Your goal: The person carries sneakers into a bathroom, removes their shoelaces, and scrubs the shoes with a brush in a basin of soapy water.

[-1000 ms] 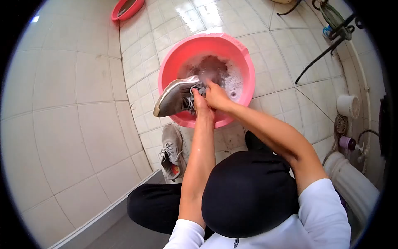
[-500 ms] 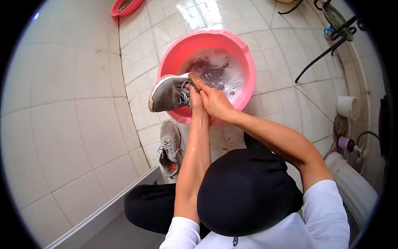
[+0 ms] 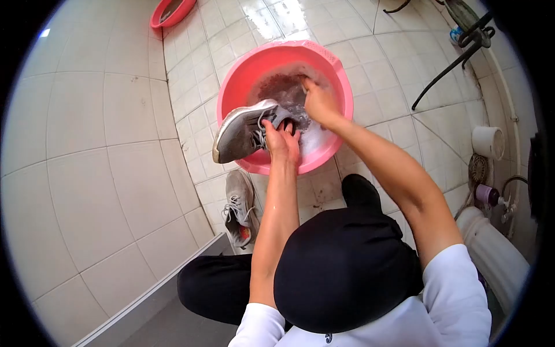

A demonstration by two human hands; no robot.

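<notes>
Grey lace-up sneaker (image 3: 243, 133) best held steady over pink basin (image 3: 236, 89); left hand (image 3: 282, 143) pinches its collar (image 3: 282, 112), right hand (image 3: 319, 105) at suds (image 3: 315, 137), grip impossible to tell.

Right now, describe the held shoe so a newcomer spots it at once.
Find the big pink basin on the tiled floor. At its near-left rim, the left hand holds a dark grey shoe, toe pointing to the person's left. Unlike the lighter grey shoe resting on the floor nearby, it is darker and held up off the tiles.
</notes>
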